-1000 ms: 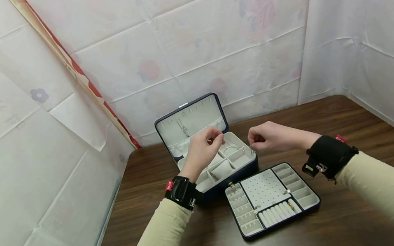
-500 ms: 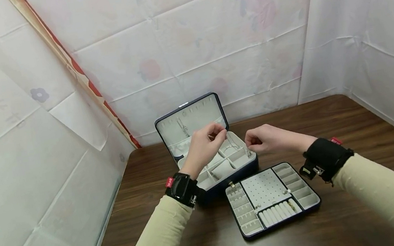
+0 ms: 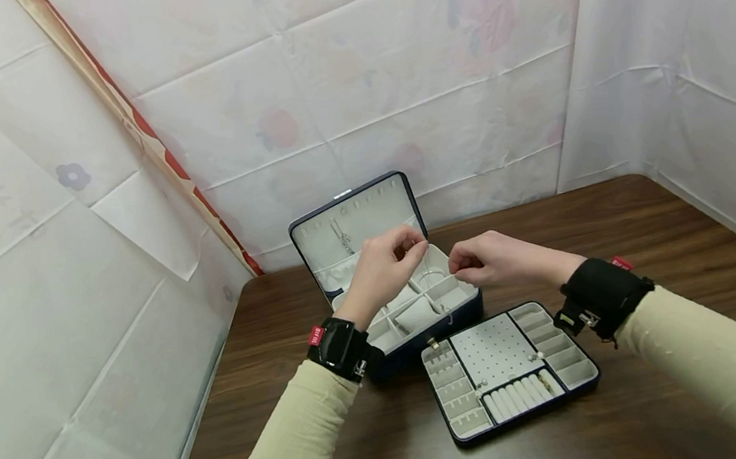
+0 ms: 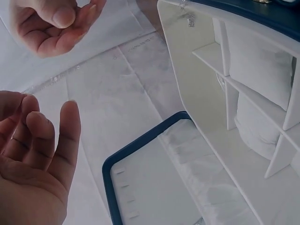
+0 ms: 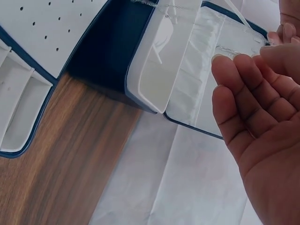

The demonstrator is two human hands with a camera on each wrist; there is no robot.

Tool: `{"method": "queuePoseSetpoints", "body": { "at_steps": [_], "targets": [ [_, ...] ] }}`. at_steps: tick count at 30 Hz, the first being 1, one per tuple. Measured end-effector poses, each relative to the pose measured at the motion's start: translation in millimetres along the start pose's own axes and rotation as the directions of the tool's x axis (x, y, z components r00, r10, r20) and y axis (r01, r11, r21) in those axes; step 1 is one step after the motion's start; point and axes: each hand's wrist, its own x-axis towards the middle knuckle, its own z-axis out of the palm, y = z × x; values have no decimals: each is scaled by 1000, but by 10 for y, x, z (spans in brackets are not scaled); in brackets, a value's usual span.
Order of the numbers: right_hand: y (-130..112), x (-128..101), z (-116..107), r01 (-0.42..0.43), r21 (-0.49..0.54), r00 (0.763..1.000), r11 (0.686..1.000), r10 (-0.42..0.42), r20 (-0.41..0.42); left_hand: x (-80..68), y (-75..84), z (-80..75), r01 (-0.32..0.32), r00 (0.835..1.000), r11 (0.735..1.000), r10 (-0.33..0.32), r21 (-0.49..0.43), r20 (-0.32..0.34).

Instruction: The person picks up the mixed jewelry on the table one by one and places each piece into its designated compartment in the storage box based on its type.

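Note:
A thin silver chain necklace (image 4: 190,19) hangs from my two hands over an open navy jewelry box (image 3: 472,309). My left hand (image 3: 380,270) pinches it between thumb and index finger above the compartments. Across from it, my right hand (image 3: 493,255) pinches the chain near the box's right corner, its other fingers loosely curled in the right wrist view. The fine strand is hard to follow between the hands; its lower end shows at the box's front edge. A bracelet (image 3: 432,278) lies in a back compartment. Another silver chain (image 3: 343,237) hangs inside the raised lid (image 3: 380,212).
A lift-out jewelry tray (image 3: 492,353) lies on the wooden table (image 3: 591,223) in front of the box. It has a perforated earring panel, ring rolls with a gold ring, and small slots. White pillows (image 3: 414,316) fill box compartments. Printed cloth (image 3: 319,73) hangs behind the table.
My right hand has moved left, closer to my left hand, and the chain's lower end now shows over the box's front. My left hand has shifted slightly right and up.

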Motion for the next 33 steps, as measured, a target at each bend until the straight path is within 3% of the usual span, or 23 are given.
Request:
{"method": "queuePoseSetpoints", "body": {
  "at_steps": [18, 33],
  "targets": [
    [-151, 80, 4, 28, -5, 996, 1000, -28, -82, 1, 23, 6, -6, 998, 1000, 5, 6, 58],
    [-266, 77, -29, -85, 122, 984, 989, 102, -145, 25, 85, 20, -56, 996, 998, 56, -10, 75]
  ]
}}
